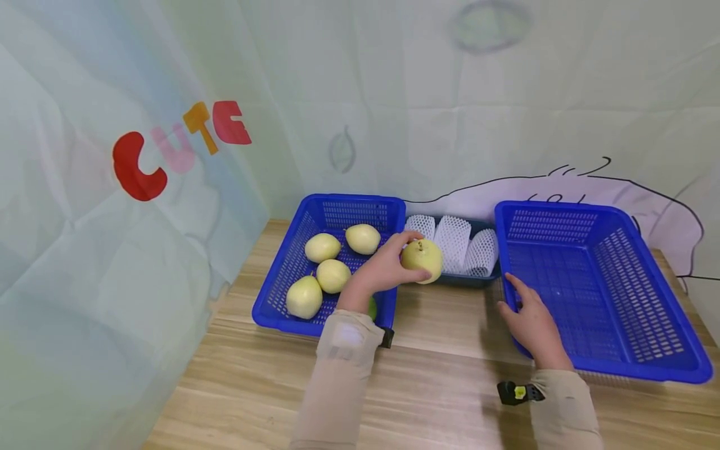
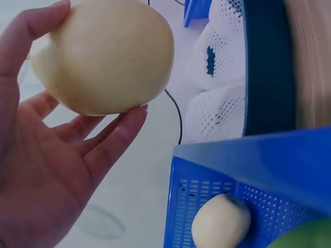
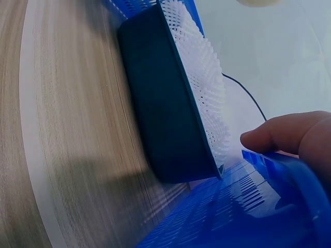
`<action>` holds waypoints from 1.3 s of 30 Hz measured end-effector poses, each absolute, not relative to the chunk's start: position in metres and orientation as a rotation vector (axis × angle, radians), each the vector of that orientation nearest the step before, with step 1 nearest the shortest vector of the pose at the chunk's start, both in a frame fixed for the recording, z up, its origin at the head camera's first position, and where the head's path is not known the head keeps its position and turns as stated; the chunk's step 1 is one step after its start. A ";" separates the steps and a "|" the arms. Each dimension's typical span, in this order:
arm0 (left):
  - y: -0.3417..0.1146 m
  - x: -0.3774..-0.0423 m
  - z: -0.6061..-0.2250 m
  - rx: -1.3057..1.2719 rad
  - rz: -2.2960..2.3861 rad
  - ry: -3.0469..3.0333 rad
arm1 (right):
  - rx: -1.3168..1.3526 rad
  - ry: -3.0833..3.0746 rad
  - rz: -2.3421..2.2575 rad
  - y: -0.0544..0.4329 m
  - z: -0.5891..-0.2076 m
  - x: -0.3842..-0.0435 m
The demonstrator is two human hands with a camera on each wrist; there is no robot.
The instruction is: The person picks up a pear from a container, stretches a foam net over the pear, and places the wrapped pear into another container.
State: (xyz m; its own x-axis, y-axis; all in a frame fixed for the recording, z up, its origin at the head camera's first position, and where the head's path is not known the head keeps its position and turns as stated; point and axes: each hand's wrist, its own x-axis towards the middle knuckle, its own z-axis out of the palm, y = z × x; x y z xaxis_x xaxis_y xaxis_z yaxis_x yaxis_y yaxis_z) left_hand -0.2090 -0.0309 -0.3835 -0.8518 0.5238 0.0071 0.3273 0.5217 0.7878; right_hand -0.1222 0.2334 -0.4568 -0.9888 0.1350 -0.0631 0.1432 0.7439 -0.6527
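My left hand [image 1: 389, 265] holds a pale yellow pear [image 1: 423, 260], thumb and fingers round its sides, stem upward. It is above the gap between the left basket and a dark tray [image 1: 469, 280]. White foam net sleeves [image 1: 452, 240] lie in that tray, behind the pear. Close up in the left wrist view, the pear [image 2: 111, 57] sits at the fingertips. My right hand [image 1: 533, 322] rests at the left rim of the right blue basket [image 1: 647, 370], its fingers relaxed; one finger [image 3: 279, 134] lies along the rim in the right wrist view.
Several pears [image 1: 304, 297] lie in the left blue basket [image 1: 281, 323], with a green item [image 1: 372, 308] partly hidden under my left forearm. The baskets and tray stand on a wooden table [image 1: 433, 387]. A printed curtain [image 1: 394, 125] hangs behind and to the left.
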 end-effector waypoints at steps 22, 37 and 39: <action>-0.008 -0.201 -0.407 0.701 1.316 2.591 | 0.250 2.933 -1.117 0.234 -0.459 -0.122; 0.014 -0.189 -0.427 0.640 1.606 2.575 | 0.265 2.899 -1.125 0.232 -0.456 -0.123; 0.017 -0.188 -0.430 0.621 1.641 2.571 | 0.264 2.901 -1.130 0.232 -0.456 -0.123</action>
State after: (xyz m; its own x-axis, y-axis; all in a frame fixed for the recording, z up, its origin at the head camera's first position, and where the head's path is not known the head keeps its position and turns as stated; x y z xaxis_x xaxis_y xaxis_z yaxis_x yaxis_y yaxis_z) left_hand -0.1881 0.0173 -0.4301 -0.9201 0.3447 0.1861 0.3140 0.3650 0.8765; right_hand -0.1234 0.2322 -0.4559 -0.9856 0.1504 -0.0772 0.1630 0.7242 -0.6700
